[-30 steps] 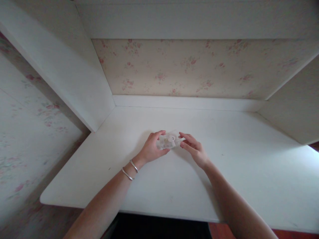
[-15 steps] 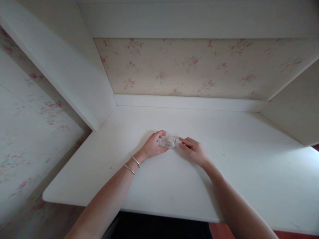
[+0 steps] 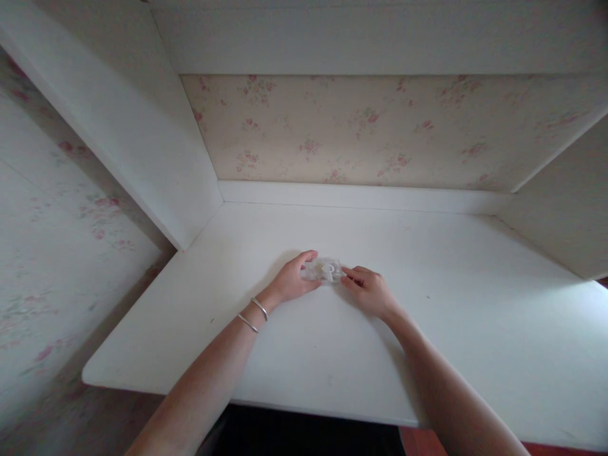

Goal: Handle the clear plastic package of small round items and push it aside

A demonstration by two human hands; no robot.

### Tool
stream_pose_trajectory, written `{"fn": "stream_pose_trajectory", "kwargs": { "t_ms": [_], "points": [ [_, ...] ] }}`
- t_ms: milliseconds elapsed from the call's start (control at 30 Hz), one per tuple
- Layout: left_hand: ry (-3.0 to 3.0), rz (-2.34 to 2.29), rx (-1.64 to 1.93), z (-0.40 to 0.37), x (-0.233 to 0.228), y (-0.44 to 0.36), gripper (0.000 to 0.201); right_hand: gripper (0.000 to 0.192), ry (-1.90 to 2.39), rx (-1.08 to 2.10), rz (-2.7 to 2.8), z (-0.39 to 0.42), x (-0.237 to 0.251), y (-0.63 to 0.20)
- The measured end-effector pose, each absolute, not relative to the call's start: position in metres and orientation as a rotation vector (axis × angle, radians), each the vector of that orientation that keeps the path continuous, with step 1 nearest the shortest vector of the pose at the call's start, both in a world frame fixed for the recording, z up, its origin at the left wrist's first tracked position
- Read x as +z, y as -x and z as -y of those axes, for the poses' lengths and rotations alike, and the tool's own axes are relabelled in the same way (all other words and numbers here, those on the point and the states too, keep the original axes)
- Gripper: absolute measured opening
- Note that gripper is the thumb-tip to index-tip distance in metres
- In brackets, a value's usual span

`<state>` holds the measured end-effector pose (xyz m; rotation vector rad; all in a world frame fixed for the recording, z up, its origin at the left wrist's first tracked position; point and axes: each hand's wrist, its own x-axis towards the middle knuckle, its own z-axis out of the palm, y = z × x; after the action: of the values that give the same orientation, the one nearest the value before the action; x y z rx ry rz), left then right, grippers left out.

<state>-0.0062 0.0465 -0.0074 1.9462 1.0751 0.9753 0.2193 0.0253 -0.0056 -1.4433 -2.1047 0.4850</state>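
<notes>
A small clear plastic box [image 3: 329, 271] lies on the white desk [image 3: 323, 354], with white parts, one of them round, showing through it. My left hand [image 3: 292, 278] grips its left end, thumb on the near side and fingers on the far side. At the right end, the fingertips of my right hand [image 3: 368, 288] are pinched together against the box's edge. Whether a small piece is between those fingertips cannot be made out. Two silver bangles [image 3: 254, 315] circle my left wrist.
Upright white panels stand at the left [image 3: 142, 120] and right [image 3: 565, 196] of the desk. Floral wallpaper [image 3: 332, 126] covers the back wall beneath a white shelf [image 3: 356, 38]. The desk's front edge [image 3: 323, 413] runs below my forearms.
My right hand has shifted very slightly to the left at the box's right end. The left hand still holds the box in nearly the same place.
</notes>
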Motion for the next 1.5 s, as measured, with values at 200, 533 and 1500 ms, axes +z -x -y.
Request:
{"fn": "stream_pose_trajectory", "kwargs": {
  "t_ms": [200,533,1500],
  "points": [
    [-1.931,-1.086,0.981,-0.0478,-0.0106,0.0061,0.067,0.034,1.47,0.49,2.084,-0.0268,-0.0061,-0.2202],
    [-1.975,-1.097,1.004,-0.0481,-0.0135,0.0058,0.069,0.034,1.467,0.462,2.107,-0.025,-0.0056,-0.2191],
    [-2.026,-1.097,0.895,-0.0487,-0.0114,0.0083,0.069,0.04,1.427,0.528,2.03,-0.0239,-0.0136,-0.218]
  ]
}}
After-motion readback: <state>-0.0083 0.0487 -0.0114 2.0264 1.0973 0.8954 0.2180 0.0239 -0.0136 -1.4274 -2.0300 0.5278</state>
